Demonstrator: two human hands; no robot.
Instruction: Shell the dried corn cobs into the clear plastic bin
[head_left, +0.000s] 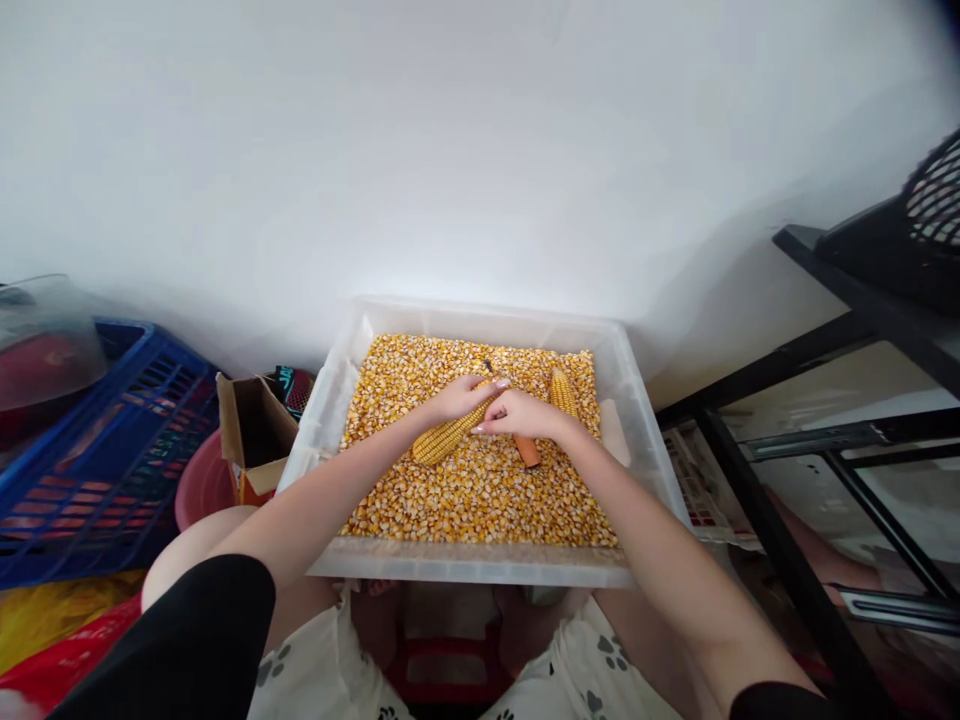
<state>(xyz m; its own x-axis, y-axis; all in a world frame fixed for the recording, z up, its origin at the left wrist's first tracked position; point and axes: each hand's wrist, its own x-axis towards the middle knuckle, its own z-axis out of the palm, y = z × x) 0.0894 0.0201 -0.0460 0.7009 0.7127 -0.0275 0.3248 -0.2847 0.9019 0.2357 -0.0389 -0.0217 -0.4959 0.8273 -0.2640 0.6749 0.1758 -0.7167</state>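
My left hand [466,397] is wrapped over the upper part of a yellow corn cob [439,442], which slants across the tub with its thick end toward the lower left. Against the same cob, my right hand [516,413] is closed, its curled fingers pressed on the kernels. Partly under my right hand lies an orange cylindrical handle [527,452]; its other end is hidden. A second corn cob [561,392] rests on the loose kernels [480,505], just right of my right hand. A small dark bit [487,366] shows beyond my left fingers, too small to name.
The translucent plastic tub [480,562] sits over my lap against a white wall [480,150]. On the left are an open cardboard box [259,425], a pink basin [202,485] and a blue crate [90,450]. A black metal frame [757,500] stands at the right.
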